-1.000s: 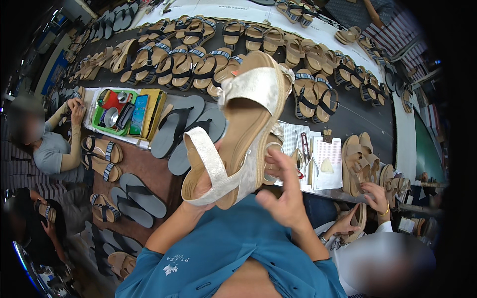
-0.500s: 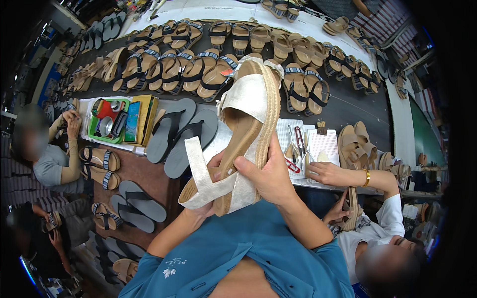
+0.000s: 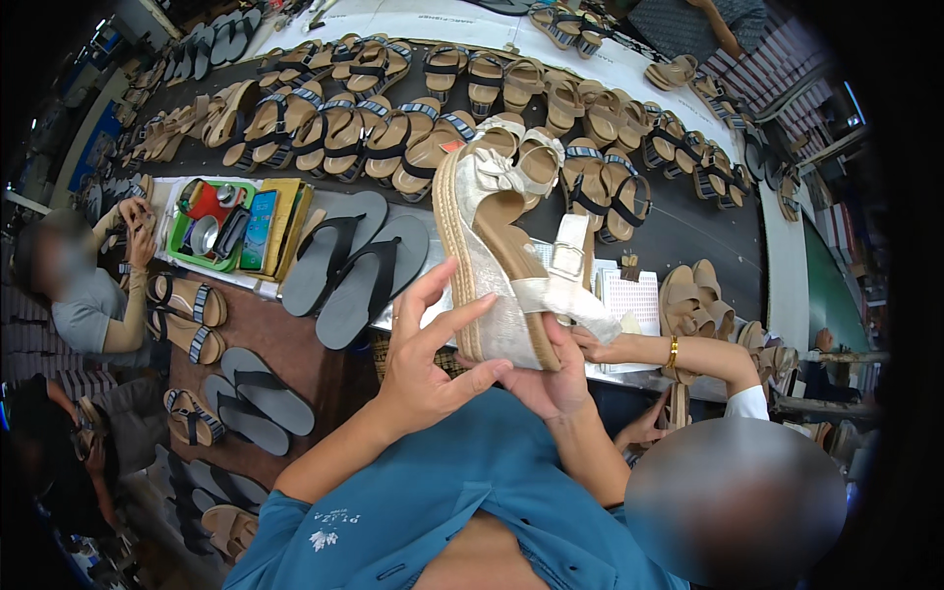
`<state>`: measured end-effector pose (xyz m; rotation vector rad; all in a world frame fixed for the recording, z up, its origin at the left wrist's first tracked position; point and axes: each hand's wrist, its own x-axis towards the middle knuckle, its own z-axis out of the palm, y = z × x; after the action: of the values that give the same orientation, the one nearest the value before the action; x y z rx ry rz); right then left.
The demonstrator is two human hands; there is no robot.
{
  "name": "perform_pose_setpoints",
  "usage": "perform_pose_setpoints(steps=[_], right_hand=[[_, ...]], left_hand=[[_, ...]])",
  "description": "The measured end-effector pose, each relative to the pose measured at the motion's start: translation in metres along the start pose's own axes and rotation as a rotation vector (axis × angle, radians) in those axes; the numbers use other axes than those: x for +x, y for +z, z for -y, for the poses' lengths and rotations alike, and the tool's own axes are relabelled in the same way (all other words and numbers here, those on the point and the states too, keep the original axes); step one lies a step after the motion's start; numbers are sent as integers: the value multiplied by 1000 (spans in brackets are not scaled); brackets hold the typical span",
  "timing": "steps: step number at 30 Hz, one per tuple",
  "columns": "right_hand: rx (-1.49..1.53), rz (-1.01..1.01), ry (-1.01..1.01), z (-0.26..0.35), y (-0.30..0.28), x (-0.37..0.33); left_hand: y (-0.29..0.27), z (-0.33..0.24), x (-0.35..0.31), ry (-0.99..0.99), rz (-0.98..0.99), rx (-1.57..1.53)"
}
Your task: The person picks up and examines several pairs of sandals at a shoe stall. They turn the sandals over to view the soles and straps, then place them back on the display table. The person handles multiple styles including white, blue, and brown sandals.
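Observation:
A silvery-white wedge sandal (image 3: 492,295) stands toe up in front of my chest, its outer side and woven sole edge facing me. A bow sits at its toe, and the buckled ankle strap hangs out to the right. My right hand (image 3: 553,379) grips it at the heel, with some fingers hidden behind the sandal. Spread fingers of my left hand (image 3: 423,359) lie against or close to the wedge's side, the thumb low by the heel. Beyond the toe, a matching pale sandal (image 3: 540,157) lies on the table.
Rows of strappy sandals (image 3: 329,138) cover the dark table (image 3: 723,236). Grey flip-flops (image 3: 369,280) and a green tray (image 3: 182,241) of small items lie to the left. At the right, a co-worker's arm (image 3: 713,359) reaches in close to my sandal. Another person (image 3: 108,305) works at the left.
The sandal has been turned round, its sole edge going from the right side to the left. My left hand has come off the strap area and spread out; my right hand has shifted to the heel.

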<state>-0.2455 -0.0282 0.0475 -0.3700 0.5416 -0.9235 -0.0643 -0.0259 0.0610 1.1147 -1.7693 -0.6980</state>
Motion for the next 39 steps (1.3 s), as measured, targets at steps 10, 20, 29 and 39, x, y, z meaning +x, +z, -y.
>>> perform_pose_setpoints(steps=[10, 20, 29, 39], right_hand=[[326, 268, 71, -10, -14, 3], [-439, 31, 5, 6, 1, -4], [-1327, -315, -309, 0, -67, -15], [-781, -615, -73, -59, -192, 31]], left_hand=[[3, 4, -4, 81, -93, -81], [7, 2, -3, -529, -274, -923], [16, 107, -53, -821, -232, -1553], [53, 143, -59, -1100, -107, -1560]])
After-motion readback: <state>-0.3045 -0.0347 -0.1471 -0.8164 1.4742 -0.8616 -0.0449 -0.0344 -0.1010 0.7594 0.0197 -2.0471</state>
